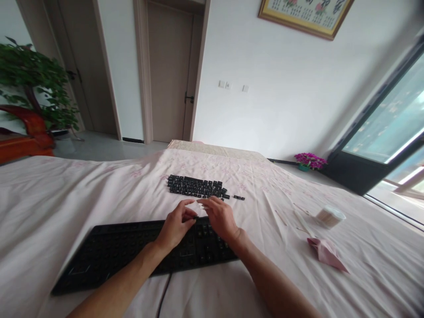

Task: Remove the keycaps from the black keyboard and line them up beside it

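Black keyboard (112, 251) under both hands, perhaps touching.

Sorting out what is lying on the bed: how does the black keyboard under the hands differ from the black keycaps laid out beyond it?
The keyboard is one long body with a cable; the keycaps are loose pieces set in rows, a few strays at their right end. The keyboard lies nearest the person, under the left hand and right hand; the keycaps lie farther off, untouched. Both are black and rest on the pink sheet.
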Motion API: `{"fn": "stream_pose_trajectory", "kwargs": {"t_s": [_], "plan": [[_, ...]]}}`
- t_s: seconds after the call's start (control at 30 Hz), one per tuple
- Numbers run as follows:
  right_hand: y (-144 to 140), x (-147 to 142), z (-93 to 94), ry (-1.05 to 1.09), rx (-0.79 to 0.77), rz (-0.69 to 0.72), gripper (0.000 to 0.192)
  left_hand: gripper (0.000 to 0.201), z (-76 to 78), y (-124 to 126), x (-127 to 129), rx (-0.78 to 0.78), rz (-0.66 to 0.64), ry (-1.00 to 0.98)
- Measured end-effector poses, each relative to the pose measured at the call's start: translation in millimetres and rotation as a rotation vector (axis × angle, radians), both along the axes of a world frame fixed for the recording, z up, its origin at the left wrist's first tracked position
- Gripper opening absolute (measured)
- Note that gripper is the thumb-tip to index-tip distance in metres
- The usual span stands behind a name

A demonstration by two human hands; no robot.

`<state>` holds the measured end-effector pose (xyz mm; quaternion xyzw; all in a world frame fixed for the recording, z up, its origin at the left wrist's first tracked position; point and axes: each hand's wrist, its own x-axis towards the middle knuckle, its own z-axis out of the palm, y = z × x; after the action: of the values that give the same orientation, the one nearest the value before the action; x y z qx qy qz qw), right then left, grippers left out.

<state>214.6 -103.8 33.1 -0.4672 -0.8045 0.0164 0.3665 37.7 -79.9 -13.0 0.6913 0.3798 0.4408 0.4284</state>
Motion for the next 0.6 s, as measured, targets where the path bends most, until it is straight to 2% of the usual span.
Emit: {"fn": "stream_pose_trajectory", "kwargs": {"t_s": [0.07,0.2,0.43,0.53,0.6], "plan": [[5,5,0.8,0.054,-0.095,-0.048,0.023,0.054,-0.9,0,0,-0.006,-0.001,-0.020],[6,7,-6.4,-0.007,-0.222,-0.015,0.016,0.060,-1.3,-1,-1,-0.004,0.002,-0.051],[6,3,-17.9,0.002,-0.277,-0.045,0.012,0.058,-1.8,-1,0,-0.004,0.022,-0.032],[16,21,-14.0,0.068,-0.263,-0.088,0.015,0.058,-1.6,-1,2,0.003,0.002,0.032],[24,43,-9.3,0.077,-0.246,-0.202,0.015,0.054,-1.6,-2,3,0.025,-0.014,0.089]]}}
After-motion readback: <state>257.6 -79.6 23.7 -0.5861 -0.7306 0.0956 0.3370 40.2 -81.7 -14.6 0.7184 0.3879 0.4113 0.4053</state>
